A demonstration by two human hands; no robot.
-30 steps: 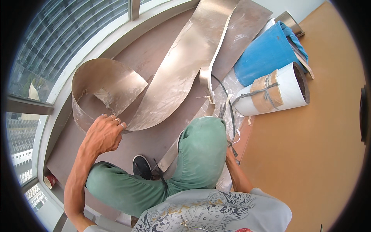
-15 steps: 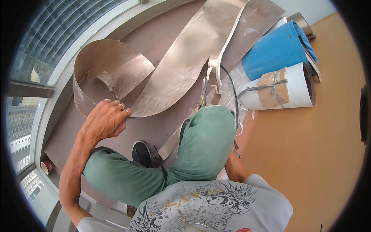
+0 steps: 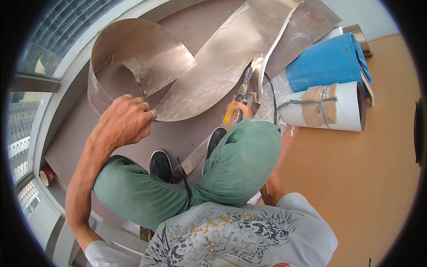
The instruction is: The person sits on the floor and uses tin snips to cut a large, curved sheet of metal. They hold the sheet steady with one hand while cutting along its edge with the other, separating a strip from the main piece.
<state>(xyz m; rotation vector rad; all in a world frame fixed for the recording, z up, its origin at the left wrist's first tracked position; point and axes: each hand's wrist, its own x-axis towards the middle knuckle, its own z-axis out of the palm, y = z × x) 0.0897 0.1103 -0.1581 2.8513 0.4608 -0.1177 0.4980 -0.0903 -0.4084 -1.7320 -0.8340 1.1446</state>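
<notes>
A large, thin, shiny brownish-silver sheet (image 3: 218,66) stretches ahead of me, its near left end curled into a wide loop (image 3: 138,44). My left hand (image 3: 126,119), with rings on several fingers, is closed over the loop's lower edge; the thumb is largely hidden. Beyond my right knee, my right hand (image 3: 242,111) grips yellow-and-black-handled tin snips (image 3: 241,92). Their grey jaws lie at the sheet's right edge, beside a narrow cut strip (image 3: 262,73) with a pale, ragged edge. Whether the jaws are closed cannot be made out. The knee covers part of the right hand.
On the right lie a blue roll (image 3: 327,62) and a white roll (image 3: 322,107) tied with brown paper. A dark cable (image 3: 271,95) runs beside them. Windows curve along the left, with a red cup (image 3: 46,177) near them. My shoes (image 3: 160,165) rest on the brownish surface.
My right hand and the snips have come out from behind my knee, farther forward along the sheet's edge. The left hand keeps its hold on the loop. The whole view has shifted slightly.
</notes>
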